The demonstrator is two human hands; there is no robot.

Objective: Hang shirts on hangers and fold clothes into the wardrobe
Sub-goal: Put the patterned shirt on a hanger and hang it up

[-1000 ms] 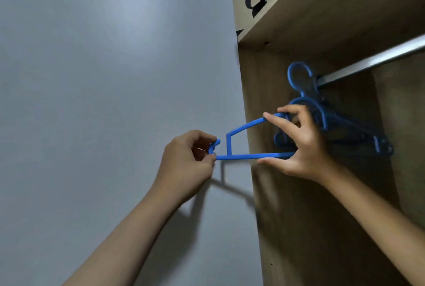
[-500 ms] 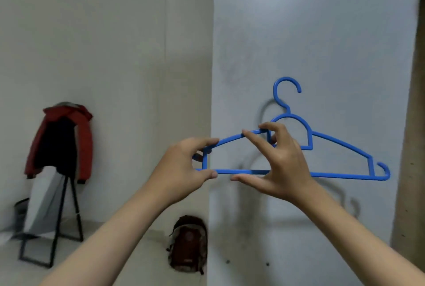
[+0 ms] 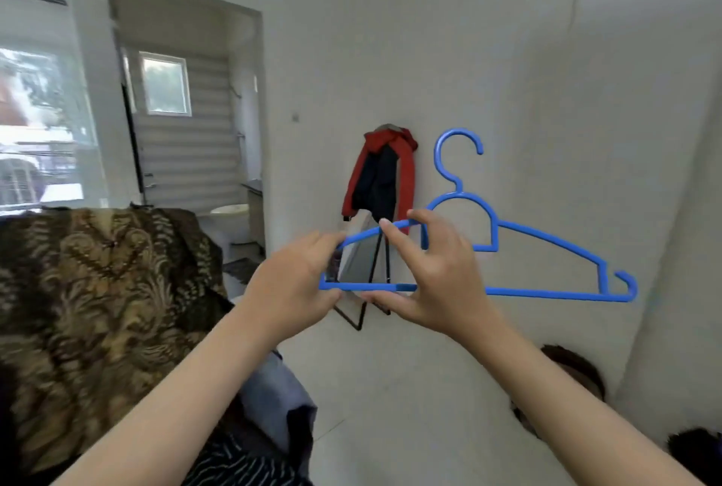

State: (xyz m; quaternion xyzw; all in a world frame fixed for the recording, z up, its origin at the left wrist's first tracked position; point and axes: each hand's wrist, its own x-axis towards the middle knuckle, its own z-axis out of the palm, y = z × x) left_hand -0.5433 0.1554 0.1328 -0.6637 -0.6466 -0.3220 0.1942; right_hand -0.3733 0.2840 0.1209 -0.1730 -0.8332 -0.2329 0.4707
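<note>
I hold a blue plastic hanger upright in the air in front of me, hook at the top. My left hand grips its left end, fingers curled round the tip. My right hand pinches the hanger near its middle, fingers on the upper arm and thumb under the bottom bar. The hanger's right half sticks out free to the right. Clothes in grey and dark stripes lie low between my forearms, on the edge of a bed. The wardrobe is out of view.
A bed with a brown patterned blanket fills the left. A red and black jacket hangs on a stand by the white wall. A dark backpack sits on the floor at the right. An open doorway leads to a bathroom.
My view has swung left, from the wardrobe rail to the room and bed. The hanger came off the rail and has travelled with both hands, which keep the same hold.
</note>
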